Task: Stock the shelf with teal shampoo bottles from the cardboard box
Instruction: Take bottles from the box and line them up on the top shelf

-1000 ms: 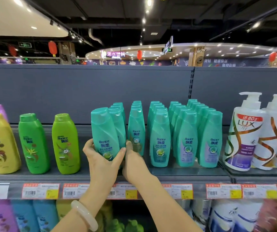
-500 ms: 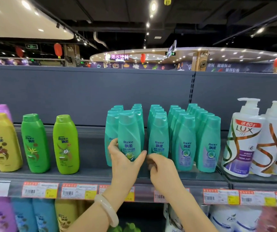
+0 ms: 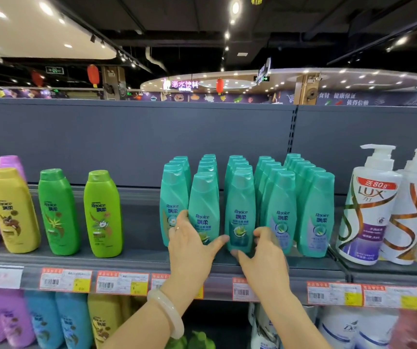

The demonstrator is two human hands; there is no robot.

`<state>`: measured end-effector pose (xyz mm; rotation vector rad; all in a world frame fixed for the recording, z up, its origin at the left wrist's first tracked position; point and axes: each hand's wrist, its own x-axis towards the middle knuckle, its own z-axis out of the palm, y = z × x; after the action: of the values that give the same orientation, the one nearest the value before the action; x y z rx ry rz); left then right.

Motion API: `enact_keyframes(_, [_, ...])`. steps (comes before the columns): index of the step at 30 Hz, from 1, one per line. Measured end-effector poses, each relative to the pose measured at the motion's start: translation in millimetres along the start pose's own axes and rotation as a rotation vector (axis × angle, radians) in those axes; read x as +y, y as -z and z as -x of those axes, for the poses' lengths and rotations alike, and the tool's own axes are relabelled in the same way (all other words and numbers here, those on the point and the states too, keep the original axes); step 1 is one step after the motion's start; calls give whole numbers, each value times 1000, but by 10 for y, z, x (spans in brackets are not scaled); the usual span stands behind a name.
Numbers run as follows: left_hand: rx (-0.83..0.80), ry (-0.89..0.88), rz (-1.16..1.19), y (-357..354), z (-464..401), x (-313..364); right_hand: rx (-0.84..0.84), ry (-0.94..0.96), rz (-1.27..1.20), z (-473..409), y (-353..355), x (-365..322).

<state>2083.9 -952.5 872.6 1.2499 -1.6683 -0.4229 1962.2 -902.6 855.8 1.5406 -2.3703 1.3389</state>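
Observation:
Several rows of teal shampoo bottles [image 3: 283, 210] stand on the grey shelf [image 3: 139, 258]. My left hand [image 3: 192, 245] holds the front teal bottle [image 3: 203, 202] of the second row low down, fingers on its left side and thumb on its right. The bottle stands upright on the shelf. My right hand [image 3: 262, 258] grips the base of the neighbouring front bottle [image 3: 240, 207], thumb under its left corner and fingers curled at its right. The cardboard box is out of view.
Two green bottles [image 3: 101, 212], a yellow bottle [image 3: 13, 210] and purple ones stand to the left, with a bare gap of shelf beside the teal rows. White LUX pump bottles [image 3: 368, 205] crowd the right. Price tags [image 3: 122, 282] line the shelf edge above a lower shelf of bottles.
My left hand carried its tilted teal bottle rightward and stood it at the front of the second row. My right hand shifted right onto the neighbouring front bottle.

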Motion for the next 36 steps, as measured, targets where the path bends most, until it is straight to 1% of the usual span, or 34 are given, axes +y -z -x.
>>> enact_keyframes(4, [-38, -30, -16, 49, 55, -61, 9, -31, 30, -24, -18, -65])
enact_keyframes(9, [-45, 55, -22, 48, 109, -162, 0, -44, 124, -51, -51, -119])
enact_keyframes(12, [-57, 57, -36, 21, 66, -116, -1, -56, 133, -63, -67, -123])
enact_keyframes(17, [-39, 42, -111, -72, 19, -36, 15, -59, 150, -67, -74, -99])
enact_keyframes(29, [14, 80, -45, -108, 5, -10, 57, -60, 119, -66, -116, -80])
enact_keyframes(33, [22, 62, -17, -97, 13, -17, 39, -61, 68, -40, -80, -70])
enact_keyframes(36, [66, 26, 94, -8, 41, -53, 26, -41, -140, 19, 21, -2])
